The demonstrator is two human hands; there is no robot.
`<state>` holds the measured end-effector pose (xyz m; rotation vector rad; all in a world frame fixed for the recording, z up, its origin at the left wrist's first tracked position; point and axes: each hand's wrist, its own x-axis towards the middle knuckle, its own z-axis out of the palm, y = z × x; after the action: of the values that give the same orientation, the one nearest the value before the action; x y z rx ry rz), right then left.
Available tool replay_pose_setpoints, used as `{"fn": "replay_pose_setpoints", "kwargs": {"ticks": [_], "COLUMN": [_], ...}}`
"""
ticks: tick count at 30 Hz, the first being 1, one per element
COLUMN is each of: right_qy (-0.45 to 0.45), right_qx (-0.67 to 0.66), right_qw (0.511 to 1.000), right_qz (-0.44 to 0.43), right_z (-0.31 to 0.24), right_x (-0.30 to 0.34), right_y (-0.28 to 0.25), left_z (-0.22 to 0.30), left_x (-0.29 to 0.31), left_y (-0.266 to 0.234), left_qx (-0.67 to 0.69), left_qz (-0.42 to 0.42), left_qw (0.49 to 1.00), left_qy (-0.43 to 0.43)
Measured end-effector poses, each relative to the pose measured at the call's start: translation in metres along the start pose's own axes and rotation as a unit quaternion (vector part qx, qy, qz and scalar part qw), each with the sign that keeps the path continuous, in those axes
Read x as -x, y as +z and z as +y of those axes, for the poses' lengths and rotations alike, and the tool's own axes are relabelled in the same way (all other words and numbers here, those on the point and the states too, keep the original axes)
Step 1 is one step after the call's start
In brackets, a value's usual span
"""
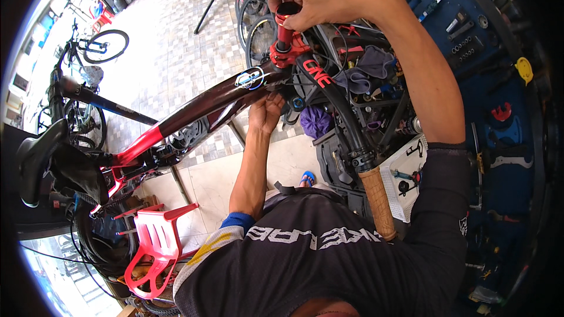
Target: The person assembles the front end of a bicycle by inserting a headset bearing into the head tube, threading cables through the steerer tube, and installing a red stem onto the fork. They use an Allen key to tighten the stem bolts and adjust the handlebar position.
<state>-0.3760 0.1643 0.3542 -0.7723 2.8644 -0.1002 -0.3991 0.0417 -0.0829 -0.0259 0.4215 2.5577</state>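
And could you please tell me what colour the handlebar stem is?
The stem is red, showing best in the head view.

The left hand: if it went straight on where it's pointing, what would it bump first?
Probably the dark red bike frame, close beside the left hand; depth is unclear, so they may already touch.

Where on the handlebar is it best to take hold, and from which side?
Probably by the brown grip at the near end of the handlebar, from the person's right, wrapping across its length: it is an exposed, textured cylinder, with its tip toward the dark shirt.
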Motion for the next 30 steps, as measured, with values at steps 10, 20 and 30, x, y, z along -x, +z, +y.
{"fn": "replay_pose_setpoints", "kwargs": {"ticks": [10, 20, 30], "right_qy": [0.037, -0.006, -0.019], "right_qx": [-0.022, 0.008, -0.007], "right_qw": [0.999, 1.0, 0.999], "right_qz": [-0.022, 0.02, 0.026], "right_z": [-0.004, 0.008, 0.004], "right_x": [0.004, -0.002, 0.002], "right_y": [-0.002, 0.01, 0.005], "left_z": [0.001, -0.006, -0.008], "left_x": [0.005, -0.003, -0.002], "left_y": [0.015, 0.016, -0.003], "left_qx": [-0.009, 0.022, 0.067], "left_qz": [0.039, 0.134, 0.056], "left_qw": [0.999, 0.991, 0.996], "left_qy": [-0.009, -0.001, -0.003]}}
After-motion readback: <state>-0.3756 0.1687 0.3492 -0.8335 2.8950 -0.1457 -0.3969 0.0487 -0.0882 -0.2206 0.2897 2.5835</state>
